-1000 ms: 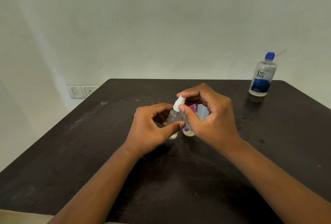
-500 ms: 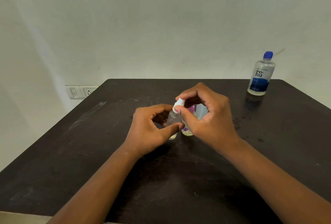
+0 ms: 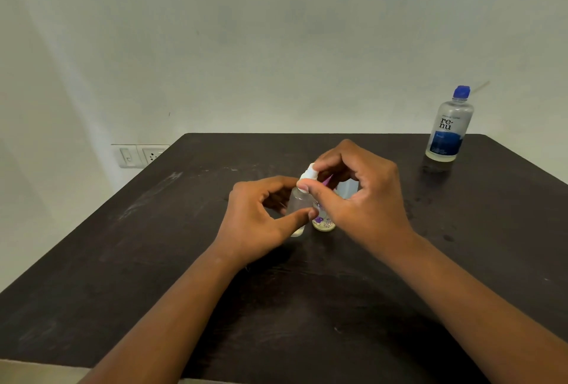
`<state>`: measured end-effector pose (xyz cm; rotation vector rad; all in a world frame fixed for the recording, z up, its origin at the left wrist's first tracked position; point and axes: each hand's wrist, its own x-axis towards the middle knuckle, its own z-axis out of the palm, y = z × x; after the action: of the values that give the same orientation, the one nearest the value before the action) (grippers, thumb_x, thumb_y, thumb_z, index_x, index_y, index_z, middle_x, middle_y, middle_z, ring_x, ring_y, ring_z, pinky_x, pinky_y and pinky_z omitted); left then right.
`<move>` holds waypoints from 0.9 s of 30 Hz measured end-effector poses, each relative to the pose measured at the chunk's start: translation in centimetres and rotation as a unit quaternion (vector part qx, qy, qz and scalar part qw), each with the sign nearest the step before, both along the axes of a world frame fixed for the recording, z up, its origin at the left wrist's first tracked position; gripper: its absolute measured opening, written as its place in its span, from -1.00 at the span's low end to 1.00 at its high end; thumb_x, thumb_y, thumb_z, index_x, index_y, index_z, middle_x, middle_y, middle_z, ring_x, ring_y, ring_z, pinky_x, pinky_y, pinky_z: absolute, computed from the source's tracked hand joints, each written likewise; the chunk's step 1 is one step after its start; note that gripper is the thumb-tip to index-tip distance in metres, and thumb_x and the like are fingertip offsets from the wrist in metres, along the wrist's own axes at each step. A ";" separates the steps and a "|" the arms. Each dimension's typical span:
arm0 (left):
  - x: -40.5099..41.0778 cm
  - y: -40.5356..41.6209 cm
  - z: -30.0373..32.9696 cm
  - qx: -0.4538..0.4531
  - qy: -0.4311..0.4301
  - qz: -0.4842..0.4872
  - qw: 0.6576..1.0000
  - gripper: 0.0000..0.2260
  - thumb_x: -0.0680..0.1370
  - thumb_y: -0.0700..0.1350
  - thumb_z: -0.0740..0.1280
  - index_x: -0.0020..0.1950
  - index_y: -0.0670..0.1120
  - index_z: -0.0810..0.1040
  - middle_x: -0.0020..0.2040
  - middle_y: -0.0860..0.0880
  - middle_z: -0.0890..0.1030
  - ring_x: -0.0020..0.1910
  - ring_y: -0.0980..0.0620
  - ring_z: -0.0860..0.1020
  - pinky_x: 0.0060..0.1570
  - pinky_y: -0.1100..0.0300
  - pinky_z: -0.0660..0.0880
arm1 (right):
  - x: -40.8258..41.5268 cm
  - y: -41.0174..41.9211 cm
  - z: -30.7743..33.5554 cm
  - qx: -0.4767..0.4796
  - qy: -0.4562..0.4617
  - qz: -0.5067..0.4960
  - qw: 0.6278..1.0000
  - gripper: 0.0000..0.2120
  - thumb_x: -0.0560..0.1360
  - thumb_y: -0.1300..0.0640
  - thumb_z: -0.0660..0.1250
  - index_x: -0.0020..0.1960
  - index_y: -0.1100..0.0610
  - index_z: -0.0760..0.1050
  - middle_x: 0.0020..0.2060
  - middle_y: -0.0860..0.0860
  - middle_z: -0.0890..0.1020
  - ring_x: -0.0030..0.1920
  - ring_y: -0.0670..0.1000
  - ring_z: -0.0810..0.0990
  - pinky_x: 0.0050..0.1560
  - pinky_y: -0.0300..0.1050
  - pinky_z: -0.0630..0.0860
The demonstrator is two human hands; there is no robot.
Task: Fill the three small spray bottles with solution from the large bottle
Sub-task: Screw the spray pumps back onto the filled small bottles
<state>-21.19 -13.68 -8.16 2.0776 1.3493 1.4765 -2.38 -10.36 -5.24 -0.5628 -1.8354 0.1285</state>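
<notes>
Mid-desk (image 3: 153, 260), left hand (image 3: 255, 224) grips a clear spray bottle (image 3: 297, 204); right hand (image 3: 362, 199) pinches its white cap (image 3: 308, 175).

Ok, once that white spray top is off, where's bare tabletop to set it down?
Bare table lies left of the left hand, and between the right hand and the large bottle. It's crowded at center, where the small bottles cluster under both hands.

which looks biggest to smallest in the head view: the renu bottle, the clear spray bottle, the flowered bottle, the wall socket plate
1. renu bottle
2. clear spray bottle
3. wall socket plate; it sits farther back, so this rank is unsure
4. flowered bottle; mostly hidden behind the right hand
</notes>
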 end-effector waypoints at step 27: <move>0.0 0.0 0.0 0.005 -0.005 -0.007 1.000 -0.64 0.47 -0.07 0.61 0.24 -0.06 0.72 -0.02 0.11 0.75 -0.07 0.04 0.72 -0.06 0.06 0.69 | -0.2 -0.3 -0.1 -0.038 -0.009 0.004 0.999 -0.74 0.44 0.17 0.60 0.05 0.19 0.61 -0.08 -0.05 0.67 -0.08 -0.11 0.66 -0.02 -0.30 0.62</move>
<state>-21.21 -13.66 -8.17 2.0801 1.3230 1.4881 -2.56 -10.69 -5.31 -0.6106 -1.8564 0.1995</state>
